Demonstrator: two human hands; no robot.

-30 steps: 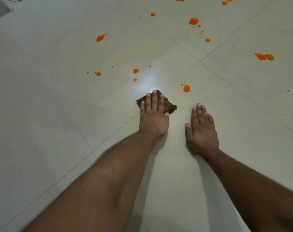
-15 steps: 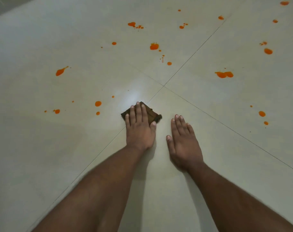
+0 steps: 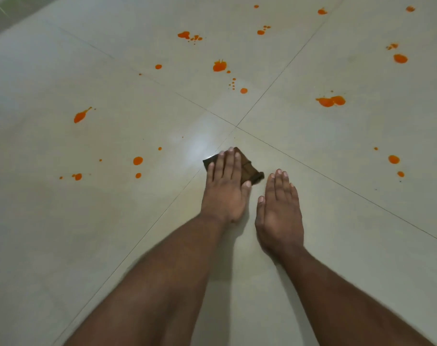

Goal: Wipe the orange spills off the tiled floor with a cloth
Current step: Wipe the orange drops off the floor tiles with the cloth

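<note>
A small folded dark brown cloth (image 3: 250,171) lies on the pale tiled floor (image 3: 112,221), just below where four tiles meet. My left hand (image 3: 225,188) presses flat on it with straight fingers, covering most of it. My right hand (image 3: 279,211) rests flat on the bare tile right beside it, fingers straight, holding nothing. Orange spills dot the floor around: a round drop (image 3: 138,160) to the left of the cloth, a tailed splash (image 3: 80,116) farther left, a double blot (image 3: 331,101) at upper right, a splat (image 3: 219,66) straight ahead.
Several more orange drops lie at the far right (image 3: 393,159), the top right (image 3: 400,58) and the top middle (image 3: 185,35). Thin grout lines cross at a joint (image 3: 236,126) ahead of the cloth. A darker strip (image 3: 3,18) borders the top left corner.
The view has shifted, so the spills sit lower and farther left in the frame. The drop that lay ahead of the cloth one second ago is gone. Both hands stay flat, side by side.
</note>
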